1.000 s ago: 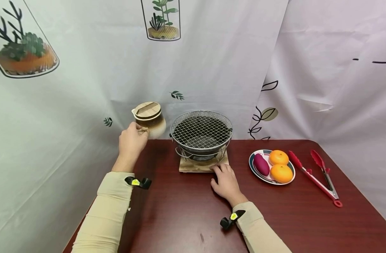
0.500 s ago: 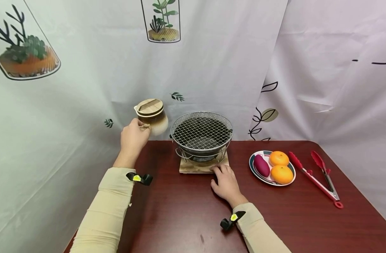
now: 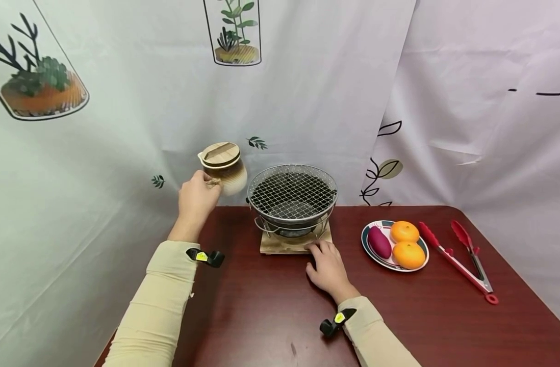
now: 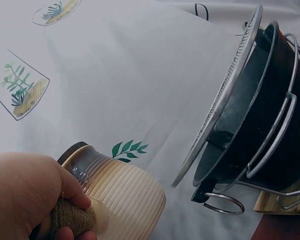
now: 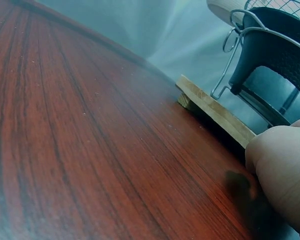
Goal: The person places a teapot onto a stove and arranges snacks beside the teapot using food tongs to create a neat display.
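Above table's (image 3: pixel 271 316) back-left corner: left hand (image 3: pixel 195 196) curls round twine-wrapped handle of lidded ceramic jug (image 3: pixel 225 168), jug airborne, upright so lid stays seated, just beside grill (image 3: pixel 292 196). Right hand (image 3: pixel 328 265) flat, fingers relaxed against wooden base (image 3: pixel 280 245), likely steadying grill. Plate (image 3: pixel 369 250) with fruit, red tongs (image 3: pixel 459 257) well right.

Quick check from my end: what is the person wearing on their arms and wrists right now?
Both arms are in long beige sleeves that reach the wrists. The left sleeve and the right sleeve each carry a small black clip-like device with a yellow mark, one at the left wrist and one at the right wrist. The hands are bare, with no gloves.
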{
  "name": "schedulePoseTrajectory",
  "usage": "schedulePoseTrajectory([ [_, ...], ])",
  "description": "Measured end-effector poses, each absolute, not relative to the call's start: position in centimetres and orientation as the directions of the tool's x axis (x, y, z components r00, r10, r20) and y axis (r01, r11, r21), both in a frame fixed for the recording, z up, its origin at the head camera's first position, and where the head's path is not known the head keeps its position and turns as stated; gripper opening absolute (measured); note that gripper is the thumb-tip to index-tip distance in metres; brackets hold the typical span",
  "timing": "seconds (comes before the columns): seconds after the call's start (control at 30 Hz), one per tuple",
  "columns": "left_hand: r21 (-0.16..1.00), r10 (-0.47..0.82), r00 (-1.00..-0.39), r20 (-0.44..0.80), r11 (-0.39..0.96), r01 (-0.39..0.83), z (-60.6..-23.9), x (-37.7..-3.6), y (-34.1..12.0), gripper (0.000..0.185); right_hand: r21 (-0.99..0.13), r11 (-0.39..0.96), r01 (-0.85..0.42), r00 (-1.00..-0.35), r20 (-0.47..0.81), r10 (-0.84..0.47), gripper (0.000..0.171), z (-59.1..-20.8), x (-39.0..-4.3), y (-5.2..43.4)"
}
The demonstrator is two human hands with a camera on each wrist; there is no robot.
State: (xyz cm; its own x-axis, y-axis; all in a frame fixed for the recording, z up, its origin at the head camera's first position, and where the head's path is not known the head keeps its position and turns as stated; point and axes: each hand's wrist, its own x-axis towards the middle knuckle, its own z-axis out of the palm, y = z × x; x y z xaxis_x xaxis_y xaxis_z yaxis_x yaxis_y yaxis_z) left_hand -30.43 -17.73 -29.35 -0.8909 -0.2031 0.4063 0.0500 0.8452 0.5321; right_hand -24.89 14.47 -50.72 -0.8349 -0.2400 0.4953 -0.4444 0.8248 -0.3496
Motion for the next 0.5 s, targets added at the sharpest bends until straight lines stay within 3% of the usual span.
schedulePoseTrajectory([
  [0.5,0.526,-0.181,-0.885,0.43,0.847,0.083,-28.57,-31.12,-16.72,0.03,-0.35,0.818,-0.455,-0.825,0.513,-0.239,0.042,-50.69,-24.77,14.35],
])
